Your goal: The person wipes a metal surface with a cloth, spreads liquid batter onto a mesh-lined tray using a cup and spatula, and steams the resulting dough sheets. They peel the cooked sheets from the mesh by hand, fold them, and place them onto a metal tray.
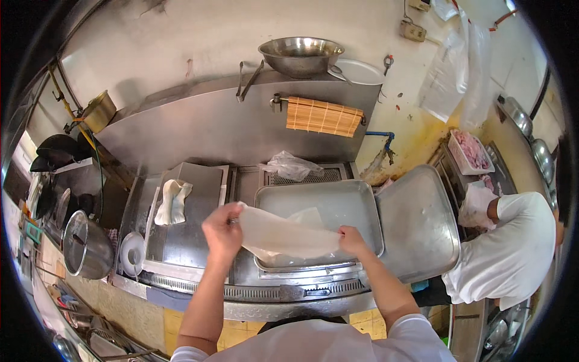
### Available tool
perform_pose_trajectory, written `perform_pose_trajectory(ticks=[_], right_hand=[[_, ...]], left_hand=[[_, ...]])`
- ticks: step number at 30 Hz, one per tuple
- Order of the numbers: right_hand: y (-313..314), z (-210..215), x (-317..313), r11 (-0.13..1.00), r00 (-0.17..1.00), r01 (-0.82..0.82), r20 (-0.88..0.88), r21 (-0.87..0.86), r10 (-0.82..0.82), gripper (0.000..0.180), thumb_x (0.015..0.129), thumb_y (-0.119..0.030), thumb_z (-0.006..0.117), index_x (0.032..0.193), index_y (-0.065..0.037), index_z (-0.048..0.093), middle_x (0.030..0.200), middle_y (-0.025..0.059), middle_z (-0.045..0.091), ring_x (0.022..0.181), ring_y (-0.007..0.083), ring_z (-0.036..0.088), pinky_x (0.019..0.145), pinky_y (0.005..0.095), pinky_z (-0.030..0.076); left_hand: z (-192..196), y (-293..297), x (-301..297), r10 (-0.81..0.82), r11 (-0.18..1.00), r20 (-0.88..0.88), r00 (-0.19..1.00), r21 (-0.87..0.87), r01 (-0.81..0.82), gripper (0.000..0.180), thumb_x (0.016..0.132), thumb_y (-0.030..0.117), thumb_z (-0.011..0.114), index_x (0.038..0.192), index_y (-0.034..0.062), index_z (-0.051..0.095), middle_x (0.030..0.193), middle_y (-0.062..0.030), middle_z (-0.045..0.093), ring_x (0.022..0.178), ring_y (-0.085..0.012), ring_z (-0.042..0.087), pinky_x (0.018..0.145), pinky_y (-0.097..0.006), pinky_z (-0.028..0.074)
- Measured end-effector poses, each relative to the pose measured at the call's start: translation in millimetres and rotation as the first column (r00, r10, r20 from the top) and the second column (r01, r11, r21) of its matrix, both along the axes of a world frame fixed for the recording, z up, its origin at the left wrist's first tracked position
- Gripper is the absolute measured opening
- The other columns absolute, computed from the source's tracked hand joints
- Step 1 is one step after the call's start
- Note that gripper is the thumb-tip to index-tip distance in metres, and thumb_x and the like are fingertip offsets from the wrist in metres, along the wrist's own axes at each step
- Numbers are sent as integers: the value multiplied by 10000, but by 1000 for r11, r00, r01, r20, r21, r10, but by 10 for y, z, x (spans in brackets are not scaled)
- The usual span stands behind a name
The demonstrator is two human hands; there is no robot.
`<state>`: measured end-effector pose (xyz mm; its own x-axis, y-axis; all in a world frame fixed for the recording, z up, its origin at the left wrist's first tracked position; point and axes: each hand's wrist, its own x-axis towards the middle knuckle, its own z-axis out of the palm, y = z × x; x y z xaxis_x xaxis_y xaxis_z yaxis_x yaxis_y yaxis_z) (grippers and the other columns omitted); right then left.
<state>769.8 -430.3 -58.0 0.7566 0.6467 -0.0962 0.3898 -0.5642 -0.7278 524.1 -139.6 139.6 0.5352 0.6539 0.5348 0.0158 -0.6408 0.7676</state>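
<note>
Stainless-steel kitchen counter (199, 265), greasy wall behind. Thin translucent white sheet of dough (283, 232): lifted, stretched above shallow rectangular steel tray (368, 205); not yet laid anywhere. Left hand (222, 230) and right hand (351, 240) each pinch one end. Tilted steel tray lid (419, 223) just beside. White cloth (172, 202) left; bamboo mat (324, 116) behind; co-worker (509, 253) right.

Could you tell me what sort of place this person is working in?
Most likely a commercial kitchen. Both hands, left hand and right hand, hold a thin pale sheet over a steel tray on a steel counter. A metal bowl sits above, and a co-worker in white works alongside.
</note>
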Motion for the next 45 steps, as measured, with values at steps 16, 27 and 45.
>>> perform_pose_trajectory(ticks=[16,27,45], right_hand=[[-477,-105,148,986,980,134,160,-100,-117,351,791,-90,676,1120,9,750,1031,272,739,1005,426,717,912,448,566],[-7,1626,-64,974,971,-71,-207,216,116,199,825,-137,797,966,0,764,804,74,723,679,133,635,648,323,517],[667,1938,-307,801,905,25,-355,598,237,235,897,-18,630,1121,-13,701,853,30,668,803,146,639,677,329,518]], left_hand=[[-36,277,-9,266,948,48,963,-194,-252,128,916,51,711,999,-34,756,868,-144,774,834,-230,747,747,-327,565],[-795,-820,839,-448,894,-305,840,-143,425,400,944,332,784,1185,20,721,1211,-202,720,1115,-318,692,954,-429,551],[572,-924,1251,-491,869,-32,870,57,492,107,933,106,769,1008,31,787,910,-153,775,779,-198,698,750,-336,561]])
